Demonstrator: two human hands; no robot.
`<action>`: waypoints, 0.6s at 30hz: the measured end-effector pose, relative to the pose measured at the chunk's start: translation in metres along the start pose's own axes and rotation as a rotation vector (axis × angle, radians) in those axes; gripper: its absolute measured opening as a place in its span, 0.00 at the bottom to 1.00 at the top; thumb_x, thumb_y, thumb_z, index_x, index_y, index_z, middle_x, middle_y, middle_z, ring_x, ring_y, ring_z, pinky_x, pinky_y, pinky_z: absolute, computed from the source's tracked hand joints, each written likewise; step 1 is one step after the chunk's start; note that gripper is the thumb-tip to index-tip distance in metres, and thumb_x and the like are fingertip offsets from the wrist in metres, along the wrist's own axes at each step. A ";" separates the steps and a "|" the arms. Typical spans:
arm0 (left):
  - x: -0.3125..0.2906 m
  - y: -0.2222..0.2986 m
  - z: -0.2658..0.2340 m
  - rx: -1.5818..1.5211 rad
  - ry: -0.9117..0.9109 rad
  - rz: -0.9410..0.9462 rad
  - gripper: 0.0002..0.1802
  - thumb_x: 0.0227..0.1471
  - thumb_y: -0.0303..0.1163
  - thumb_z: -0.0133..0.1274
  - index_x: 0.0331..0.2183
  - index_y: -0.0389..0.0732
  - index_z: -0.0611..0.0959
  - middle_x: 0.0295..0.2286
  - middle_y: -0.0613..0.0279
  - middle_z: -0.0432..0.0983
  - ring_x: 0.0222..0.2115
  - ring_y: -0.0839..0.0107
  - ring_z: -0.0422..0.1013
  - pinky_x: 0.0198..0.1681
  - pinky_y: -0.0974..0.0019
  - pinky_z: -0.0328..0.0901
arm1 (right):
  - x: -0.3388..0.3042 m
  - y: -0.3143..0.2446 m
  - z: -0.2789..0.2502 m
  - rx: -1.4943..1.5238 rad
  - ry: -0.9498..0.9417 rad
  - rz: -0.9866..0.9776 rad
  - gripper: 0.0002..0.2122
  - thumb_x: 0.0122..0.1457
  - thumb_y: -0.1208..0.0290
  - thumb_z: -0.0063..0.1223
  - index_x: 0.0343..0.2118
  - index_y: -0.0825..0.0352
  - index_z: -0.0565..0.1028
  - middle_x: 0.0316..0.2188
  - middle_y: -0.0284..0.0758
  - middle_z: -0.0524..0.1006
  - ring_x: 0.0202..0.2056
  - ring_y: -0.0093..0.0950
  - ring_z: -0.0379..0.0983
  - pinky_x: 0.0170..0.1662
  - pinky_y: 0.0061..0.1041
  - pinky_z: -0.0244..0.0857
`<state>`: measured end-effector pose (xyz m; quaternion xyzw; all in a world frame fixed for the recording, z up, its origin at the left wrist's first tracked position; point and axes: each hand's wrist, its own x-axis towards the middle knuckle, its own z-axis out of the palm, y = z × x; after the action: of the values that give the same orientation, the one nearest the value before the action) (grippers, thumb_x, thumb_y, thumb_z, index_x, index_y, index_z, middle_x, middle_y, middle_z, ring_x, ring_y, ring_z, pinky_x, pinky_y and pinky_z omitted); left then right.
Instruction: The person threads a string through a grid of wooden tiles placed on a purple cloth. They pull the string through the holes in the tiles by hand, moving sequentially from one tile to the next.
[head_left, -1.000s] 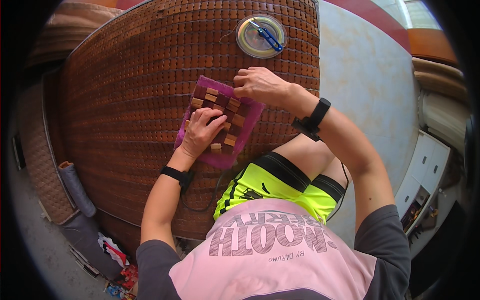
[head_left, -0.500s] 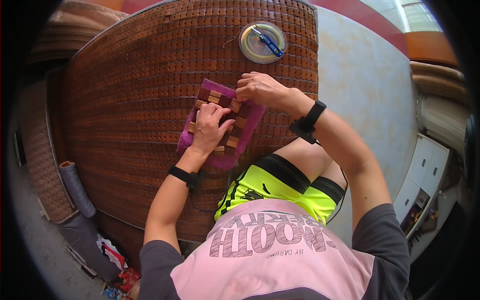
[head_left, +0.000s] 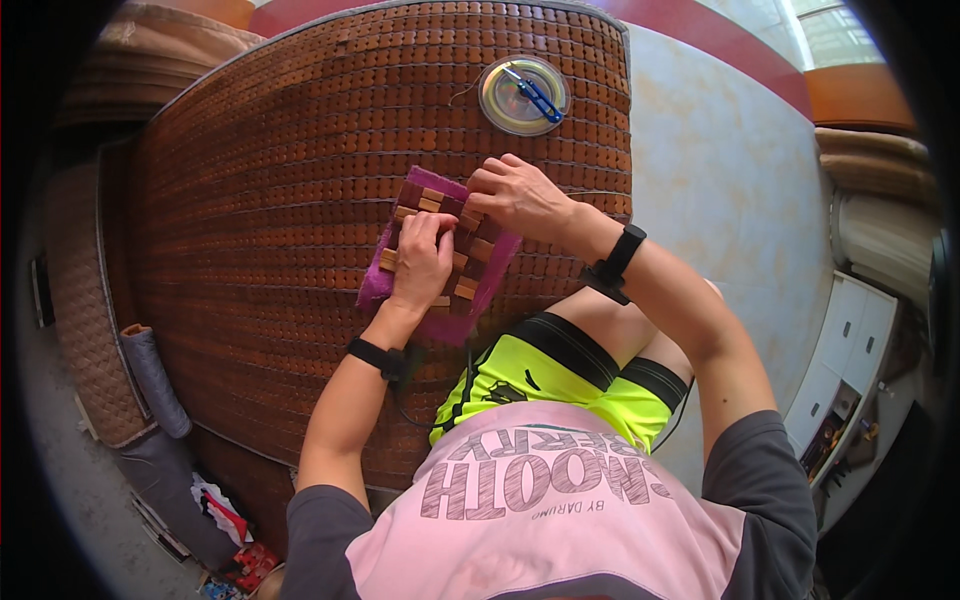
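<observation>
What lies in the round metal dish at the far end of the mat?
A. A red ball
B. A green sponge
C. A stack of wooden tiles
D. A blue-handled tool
D: the round metal dish holds a small blue-handled tool, apart from both hands, which work on the wooden tiles over the purple cloth.

hands: 2 [head_left: 425, 262] [head_left: 515, 195] | wristbands: 2 [head_left: 378, 356] | round tin lids: 1 [head_left: 522, 95] | blue snips: 1 [head_left: 540, 98] | purple cloths: 1 [head_left: 440, 325]

Round tin lid [head_left: 522, 95] holding blue snips [head_left: 540, 97]; rolled grey mat [head_left: 155, 380].
</observation>
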<state>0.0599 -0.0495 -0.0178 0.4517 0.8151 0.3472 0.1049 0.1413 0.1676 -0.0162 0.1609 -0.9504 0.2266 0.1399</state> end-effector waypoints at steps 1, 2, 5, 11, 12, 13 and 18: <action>0.000 -0.001 -0.002 -0.040 -0.009 -0.014 0.07 0.52 0.20 0.55 0.36 0.38 0.80 0.34 0.55 0.76 0.39 0.53 0.71 0.44 0.54 0.66 | 0.001 -0.002 -0.001 0.011 0.040 -0.032 0.06 0.51 0.71 0.61 0.32 0.59 0.77 0.33 0.27 0.76 0.40 0.28 0.72 0.44 0.29 0.66; -0.001 -0.002 -0.003 -0.086 0.008 -0.016 0.08 0.53 0.19 0.53 0.37 0.37 0.80 0.34 0.54 0.76 0.38 0.52 0.71 0.43 0.54 0.67 | 0.002 -0.004 -0.001 0.002 0.015 -0.014 0.06 0.51 0.71 0.61 0.32 0.59 0.77 0.33 0.27 0.76 0.40 0.28 0.72 0.44 0.29 0.66; 0.000 -0.005 -0.005 -0.131 -0.018 -0.045 0.09 0.53 0.16 0.50 0.37 0.36 0.79 0.34 0.53 0.77 0.39 0.52 0.71 0.44 0.54 0.68 | 0.008 -0.012 0.000 0.010 -0.135 -0.158 0.05 0.51 0.70 0.61 0.31 0.59 0.77 0.33 0.27 0.74 0.39 0.28 0.72 0.44 0.29 0.66; -0.003 -0.013 -0.011 -0.189 -0.058 -0.021 0.12 0.56 0.17 0.47 0.42 0.37 0.79 0.37 0.52 0.77 0.41 0.54 0.75 0.45 0.57 0.70 | 0.019 -0.036 0.008 -0.424 -0.373 -0.219 0.05 0.55 0.65 0.56 0.30 0.57 0.80 0.29 0.27 0.79 0.37 0.26 0.77 0.40 0.27 0.64; -0.004 -0.015 -0.011 -0.188 -0.074 -0.020 0.12 0.56 0.17 0.47 0.42 0.37 0.79 0.37 0.52 0.77 0.41 0.54 0.75 0.45 0.57 0.70 | 0.022 -0.039 0.010 -0.436 -0.402 -0.213 0.05 0.55 0.65 0.56 0.30 0.57 0.80 0.29 0.27 0.79 0.37 0.26 0.77 0.40 0.27 0.64; -0.005 -0.017 -0.011 -0.211 -0.081 -0.031 0.12 0.57 0.18 0.46 0.42 0.37 0.79 0.37 0.52 0.77 0.41 0.53 0.75 0.45 0.57 0.70 | 0.025 -0.042 0.011 -0.475 -0.470 -0.213 0.05 0.55 0.66 0.56 0.30 0.58 0.80 0.29 0.27 0.79 0.37 0.25 0.77 0.41 0.27 0.64; -0.005 -0.031 -0.011 -0.241 -0.072 0.074 0.15 0.53 0.15 0.48 0.42 0.36 0.80 0.38 0.53 0.77 0.42 0.52 0.72 0.48 0.55 0.69 | 0.024 -0.035 0.003 -0.472 -0.453 -0.296 0.06 0.54 0.65 0.57 0.34 0.58 0.80 0.31 0.27 0.77 0.37 0.24 0.75 0.41 0.26 0.66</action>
<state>0.0367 -0.0695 -0.0313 0.4779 0.7460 0.4297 0.1748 0.1324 0.1308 0.0029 0.3061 -0.9499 -0.0632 -0.0096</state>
